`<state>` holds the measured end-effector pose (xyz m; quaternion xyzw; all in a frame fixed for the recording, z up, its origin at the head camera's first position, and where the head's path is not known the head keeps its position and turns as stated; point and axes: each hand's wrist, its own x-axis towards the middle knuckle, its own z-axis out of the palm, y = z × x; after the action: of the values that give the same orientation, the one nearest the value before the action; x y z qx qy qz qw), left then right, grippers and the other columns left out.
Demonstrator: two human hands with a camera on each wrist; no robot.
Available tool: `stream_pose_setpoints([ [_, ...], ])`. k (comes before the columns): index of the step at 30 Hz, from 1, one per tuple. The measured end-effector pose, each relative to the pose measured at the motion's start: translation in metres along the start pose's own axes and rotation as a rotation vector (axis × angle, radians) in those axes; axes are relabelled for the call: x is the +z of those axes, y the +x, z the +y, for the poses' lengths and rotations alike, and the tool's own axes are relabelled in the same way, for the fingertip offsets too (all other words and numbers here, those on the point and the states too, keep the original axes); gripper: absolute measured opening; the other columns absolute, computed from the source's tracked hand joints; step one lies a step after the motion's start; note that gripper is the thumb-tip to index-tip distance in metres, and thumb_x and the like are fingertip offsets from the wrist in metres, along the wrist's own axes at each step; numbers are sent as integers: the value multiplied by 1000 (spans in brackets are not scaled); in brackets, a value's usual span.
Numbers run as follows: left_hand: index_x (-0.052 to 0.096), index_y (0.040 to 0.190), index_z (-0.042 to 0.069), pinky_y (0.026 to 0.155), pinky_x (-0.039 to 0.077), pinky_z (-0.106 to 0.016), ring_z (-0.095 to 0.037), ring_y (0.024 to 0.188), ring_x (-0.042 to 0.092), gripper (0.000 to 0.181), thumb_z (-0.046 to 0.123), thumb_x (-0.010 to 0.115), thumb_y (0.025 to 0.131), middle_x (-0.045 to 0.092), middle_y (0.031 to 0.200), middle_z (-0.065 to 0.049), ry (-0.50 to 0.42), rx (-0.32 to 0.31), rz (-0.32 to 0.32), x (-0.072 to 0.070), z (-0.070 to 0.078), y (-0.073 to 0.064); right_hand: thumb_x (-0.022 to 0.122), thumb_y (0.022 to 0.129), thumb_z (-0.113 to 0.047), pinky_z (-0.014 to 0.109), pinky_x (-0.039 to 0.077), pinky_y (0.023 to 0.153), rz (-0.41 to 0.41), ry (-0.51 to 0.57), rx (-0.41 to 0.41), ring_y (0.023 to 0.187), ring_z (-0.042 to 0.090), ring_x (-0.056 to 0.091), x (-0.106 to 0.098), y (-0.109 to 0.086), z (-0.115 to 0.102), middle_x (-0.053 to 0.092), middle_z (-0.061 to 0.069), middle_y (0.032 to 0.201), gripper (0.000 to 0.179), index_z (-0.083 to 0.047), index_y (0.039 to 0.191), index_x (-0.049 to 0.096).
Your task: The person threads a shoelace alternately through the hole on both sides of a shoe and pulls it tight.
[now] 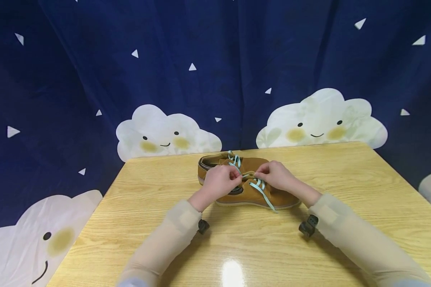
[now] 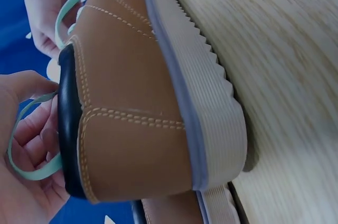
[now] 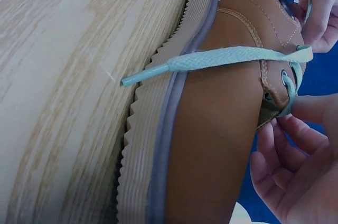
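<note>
Two brown leather shoes with light blue laces lie side by side, toes to the right. The near shoe [image 1: 285, 198] is the one being handled; the far shoe [image 1: 253, 162] sits behind it. My left hand [image 1: 220, 181] pinches a shoelace [image 2: 46, 171] above the ankle opening, and the lace loops below its fingers. At the front of the lacing, my right hand [image 1: 278, 175] pinches the lace beside the eyelets [image 3: 285, 77], close to the tongue [image 1: 249, 174]. Another lace end [image 3: 211, 57] hangs loose over the near side, its tip past the sole.
The shoes stand on a wooden table [image 1: 158, 179], towards its back edge. Behind it hangs a dark blue curtain [image 1: 201, 91] printed with white clouds and triangles. A small black camera [image 1: 309, 226] is strapped at the right wrist, another [image 1: 203, 226] at the left.
</note>
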<state>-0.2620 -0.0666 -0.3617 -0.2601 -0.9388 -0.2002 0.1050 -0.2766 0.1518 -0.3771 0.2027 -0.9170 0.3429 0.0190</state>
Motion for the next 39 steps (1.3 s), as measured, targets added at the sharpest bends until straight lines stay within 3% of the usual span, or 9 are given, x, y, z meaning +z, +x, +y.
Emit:
stream_pose_setpoints([
  [7,67,73,23,48,39,-23,-5,55,49,14,27,70,87,54,61,17,48,-20,-22,7,4,6,65,93,-13,35,47,74,-8,15,6,75,14,59,0,0,-1,70,0,80,14,-4,88,75],
  [13,66,70,24,45,38,-23,-6,54,50,16,26,70,85,54,58,18,63,-36,4,11,4,9,66,92,-14,35,47,75,-7,24,-4,77,15,60,0,1,0,70,0,80,14,-4,88,75],
  [23,78,85,20,54,43,-21,-2,61,57,10,26,71,90,67,71,13,-67,-22,-33,14,3,14,67,92,-12,34,48,72,0,53,-41,75,14,61,-1,0,-1,71,0,79,13,-3,88,76],
  [29,78,85,21,55,44,-21,0,60,55,12,29,71,91,67,71,14,-74,-3,-22,19,0,15,68,92,-15,34,49,74,-16,82,-44,78,15,63,-1,-1,3,72,1,83,15,-3,91,77],
  [39,78,85,23,50,40,-19,2,57,52,16,34,69,92,66,71,15,-51,2,20,25,2,13,60,98,-24,25,32,47,-93,286,131,47,10,36,-3,4,9,52,4,63,28,-3,81,68],
])
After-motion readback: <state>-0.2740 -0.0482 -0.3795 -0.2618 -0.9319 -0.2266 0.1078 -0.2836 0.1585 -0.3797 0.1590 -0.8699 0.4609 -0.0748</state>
